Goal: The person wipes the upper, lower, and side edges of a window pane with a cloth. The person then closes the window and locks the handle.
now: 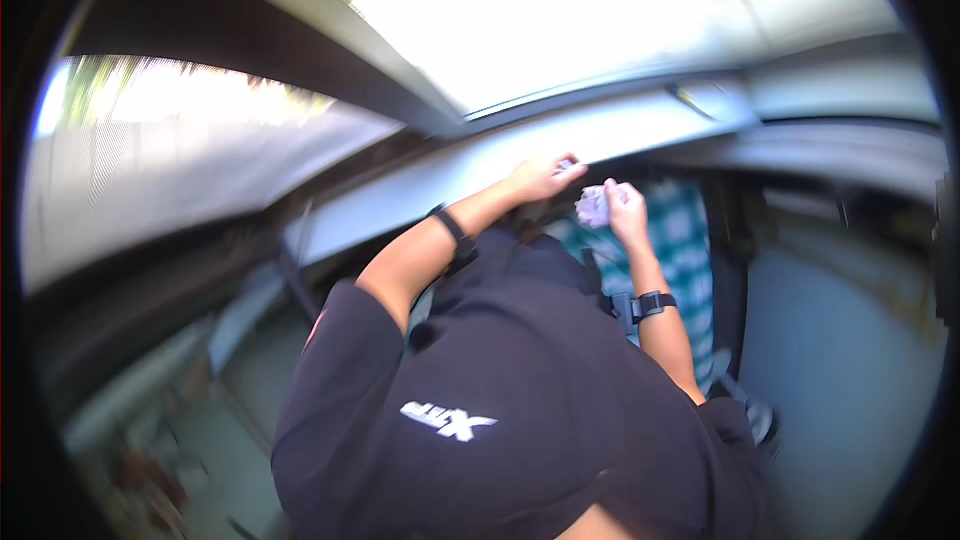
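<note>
My right hand (629, 214) is closed round a crumpled pale lilac cloth (592, 207), which bunches out on its left side. Just left of it and slightly higher, my left hand (545, 178) is at the front edge of a long pale ledge (480, 172). Its fingers are curled, with something small and whitish between them that is too blurred to name. The two hands are apart. Below the right hand and forearm spreads a teal and white checked fabric (683, 240).
A bright window (560, 20) rises behind the ledge, with a dark slanting frame (270, 25) at the left. A small dark and yellow object (688, 100) lies on the ledge's right part. At the far right is a pale blue-grey surface (830, 360).
</note>
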### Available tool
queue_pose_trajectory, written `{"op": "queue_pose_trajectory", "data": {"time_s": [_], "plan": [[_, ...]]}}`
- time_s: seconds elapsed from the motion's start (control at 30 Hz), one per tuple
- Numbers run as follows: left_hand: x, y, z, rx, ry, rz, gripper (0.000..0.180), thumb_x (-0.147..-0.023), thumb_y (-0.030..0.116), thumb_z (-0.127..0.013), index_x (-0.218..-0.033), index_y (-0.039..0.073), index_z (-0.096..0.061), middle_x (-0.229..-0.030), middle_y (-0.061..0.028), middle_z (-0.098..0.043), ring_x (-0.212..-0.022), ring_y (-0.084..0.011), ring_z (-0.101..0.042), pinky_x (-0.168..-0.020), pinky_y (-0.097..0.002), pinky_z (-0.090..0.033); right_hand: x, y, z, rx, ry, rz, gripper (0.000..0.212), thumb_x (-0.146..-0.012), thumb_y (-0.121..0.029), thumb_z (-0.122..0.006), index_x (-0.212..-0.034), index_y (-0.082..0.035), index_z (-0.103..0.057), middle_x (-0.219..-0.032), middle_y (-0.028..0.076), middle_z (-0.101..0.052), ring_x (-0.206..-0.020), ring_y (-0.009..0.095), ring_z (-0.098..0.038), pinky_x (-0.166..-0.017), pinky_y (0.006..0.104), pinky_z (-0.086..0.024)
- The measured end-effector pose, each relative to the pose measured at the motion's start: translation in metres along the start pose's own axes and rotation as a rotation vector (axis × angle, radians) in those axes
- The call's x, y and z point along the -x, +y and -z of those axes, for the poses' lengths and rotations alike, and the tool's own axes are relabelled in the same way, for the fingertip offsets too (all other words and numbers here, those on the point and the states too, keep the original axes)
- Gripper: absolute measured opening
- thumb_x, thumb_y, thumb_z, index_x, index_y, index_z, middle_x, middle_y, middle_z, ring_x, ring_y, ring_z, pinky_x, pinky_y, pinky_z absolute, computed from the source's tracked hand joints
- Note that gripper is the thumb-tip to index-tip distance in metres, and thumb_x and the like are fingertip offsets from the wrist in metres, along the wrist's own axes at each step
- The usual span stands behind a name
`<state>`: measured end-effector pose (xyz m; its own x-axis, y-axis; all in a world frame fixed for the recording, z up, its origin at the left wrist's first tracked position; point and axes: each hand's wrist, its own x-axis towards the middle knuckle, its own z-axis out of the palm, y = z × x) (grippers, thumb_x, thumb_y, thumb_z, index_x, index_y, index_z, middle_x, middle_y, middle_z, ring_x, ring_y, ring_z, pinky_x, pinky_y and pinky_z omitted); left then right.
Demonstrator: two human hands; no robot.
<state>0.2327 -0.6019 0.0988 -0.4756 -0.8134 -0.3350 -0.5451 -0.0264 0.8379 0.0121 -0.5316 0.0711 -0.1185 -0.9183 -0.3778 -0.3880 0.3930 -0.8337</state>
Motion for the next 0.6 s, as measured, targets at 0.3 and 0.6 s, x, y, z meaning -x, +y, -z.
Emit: {"op": "queue_pose_trajectory", "data": {"time_s": [0.3, 0.6], "plan": [[-0.082, -0.028, -0.078, -0.461, -0.232, -0.38, 0.064, -0.083, 0.03, -0.068, -0.136, 0.0, -0.047, -0.145, -0.0217, -0.037, -0.137, -0.0398, -0.035, -0.11, -0.0472, -0.036, 0.199, 0.157, 0.009, -0.85, 0.718, -1.002, 0.038, -0.098, -0.047, -0.053, -0.099, -0.011, -0.066, -0.075, 0.003, -0.064, -0.054, 0.014, -0.053, -0.045, 0.0289, -0.036], [-0.155, 0.012, -0.095, -0.755, -0.073, -0.341, 0.072, -0.082, 0.03, -0.067, -0.141, 0.0, -0.039, -0.149, -0.0205, -0.035, -0.143, -0.0398, -0.025, -0.117, -0.0505, -0.022, 0.208, 0.227, -0.059, -0.991, 0.901, -1.276, 0.051, -0.092, -0.047, -0.062, -0.117, -0.002, -0.06, -0.095, 0.013, -0.068, -0.065, 0.027, -0.064, -0.05, 0.037, -0.048]]}}
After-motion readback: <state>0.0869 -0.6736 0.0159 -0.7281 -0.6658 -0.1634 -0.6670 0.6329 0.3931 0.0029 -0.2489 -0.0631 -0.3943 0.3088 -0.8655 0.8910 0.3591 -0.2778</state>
